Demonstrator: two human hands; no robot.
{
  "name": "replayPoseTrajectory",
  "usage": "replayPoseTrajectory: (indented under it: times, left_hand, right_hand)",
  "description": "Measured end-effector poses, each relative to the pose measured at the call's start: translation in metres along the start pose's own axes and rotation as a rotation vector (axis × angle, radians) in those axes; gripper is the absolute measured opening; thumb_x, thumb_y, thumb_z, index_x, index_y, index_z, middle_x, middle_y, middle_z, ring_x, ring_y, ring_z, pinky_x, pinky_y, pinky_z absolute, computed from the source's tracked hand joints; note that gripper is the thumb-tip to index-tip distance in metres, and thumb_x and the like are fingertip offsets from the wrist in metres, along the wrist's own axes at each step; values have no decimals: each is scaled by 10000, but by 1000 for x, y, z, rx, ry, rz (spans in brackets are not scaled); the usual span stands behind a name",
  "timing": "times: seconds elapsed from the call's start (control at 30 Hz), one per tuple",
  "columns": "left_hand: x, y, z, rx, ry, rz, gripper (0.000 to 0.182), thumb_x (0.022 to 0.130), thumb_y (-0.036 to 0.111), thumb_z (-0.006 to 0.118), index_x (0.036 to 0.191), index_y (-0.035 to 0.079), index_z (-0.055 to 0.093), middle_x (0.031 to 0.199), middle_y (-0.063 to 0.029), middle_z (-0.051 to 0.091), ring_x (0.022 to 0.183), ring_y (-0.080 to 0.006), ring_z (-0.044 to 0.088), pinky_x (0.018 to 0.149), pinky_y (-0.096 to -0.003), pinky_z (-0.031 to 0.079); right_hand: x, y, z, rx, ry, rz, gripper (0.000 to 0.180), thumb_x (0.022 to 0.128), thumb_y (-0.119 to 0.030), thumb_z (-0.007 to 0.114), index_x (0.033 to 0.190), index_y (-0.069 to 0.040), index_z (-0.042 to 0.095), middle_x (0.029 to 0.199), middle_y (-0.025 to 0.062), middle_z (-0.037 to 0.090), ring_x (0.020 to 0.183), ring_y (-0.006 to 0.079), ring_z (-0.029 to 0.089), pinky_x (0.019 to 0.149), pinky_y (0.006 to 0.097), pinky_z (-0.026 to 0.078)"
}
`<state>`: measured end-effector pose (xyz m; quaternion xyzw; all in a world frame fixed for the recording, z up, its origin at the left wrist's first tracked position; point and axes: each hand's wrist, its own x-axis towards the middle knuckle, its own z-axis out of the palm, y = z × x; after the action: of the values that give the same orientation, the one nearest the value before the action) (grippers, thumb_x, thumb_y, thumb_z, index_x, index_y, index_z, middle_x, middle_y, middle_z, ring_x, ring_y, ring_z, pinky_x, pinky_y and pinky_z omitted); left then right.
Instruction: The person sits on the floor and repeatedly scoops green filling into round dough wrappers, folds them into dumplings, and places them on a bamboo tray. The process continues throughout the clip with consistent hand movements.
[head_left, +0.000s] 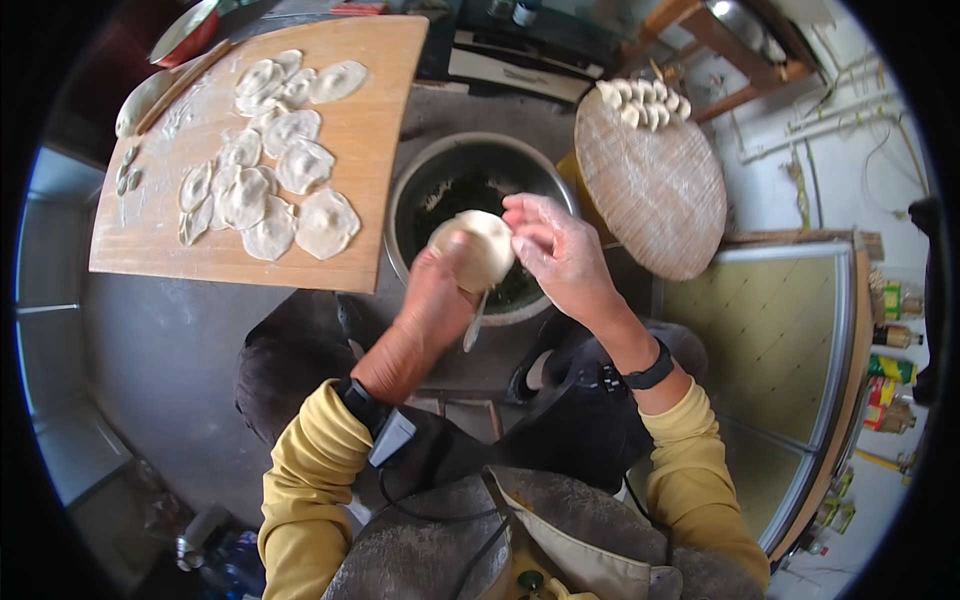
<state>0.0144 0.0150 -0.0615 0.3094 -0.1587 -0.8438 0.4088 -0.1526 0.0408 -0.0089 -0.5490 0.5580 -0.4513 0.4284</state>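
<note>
My left hand holds a round, flat dumpling wrapper, its thumb lying on top. At the wrapper's right edge is my right hand, fingers bent; whether its fingertips pinch the dough I cannot tell. Both hands are over a large metal bowl with dark green chopped filling inside. A metal spoon handle shows below the wrapper, at the bowl's near rim. On the wooden board at the left lie many floured wrappers, some overlapping. Folded dumplings sit in rows at the far end of a round woven tray.
A rolling pin, a large lump of dough and several small dough pieces lie on the board's left side. Behind it stands a red bowl. A glass-fronted cabinet is at the right, near the tray.
</note>
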Motion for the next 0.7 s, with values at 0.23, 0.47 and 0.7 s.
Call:
replayPoseTrajectory:
  times: [0.23,0.47,0.7]
  left_hand:
    - [37,9,-44,105,204,126,361,1045,133,409,1356,-50,411,1344,-245,533,1252,-369,547,1035,-476,490]
    - [44,7,-41,230,219,113,371,1011,52,428,1364,-57,394,1363,-251,512,1289,-384,512,1063,-483,469]
    - [49,13,-40,78,131,71,389,1018,86,405,1377,-62,376,1367,-271,503,1271,-393,528,1058,-489,471]
  right_hand:
    - [-65,85,24,-744,-358,-424,331,732,-142,743,1036,-53,645,1011,118,615,905,318,596,760,417,525]
    - [-59,106,19,-804,-372,-543,203,778,-100,689,956,-38,613,939,109,587,865,278,596,750,377,531]
    - [-9,118,-68,-221,298,-75,129,965,-90,585,1032,-6,657,916,142,680,818,221,682,735,327,542]
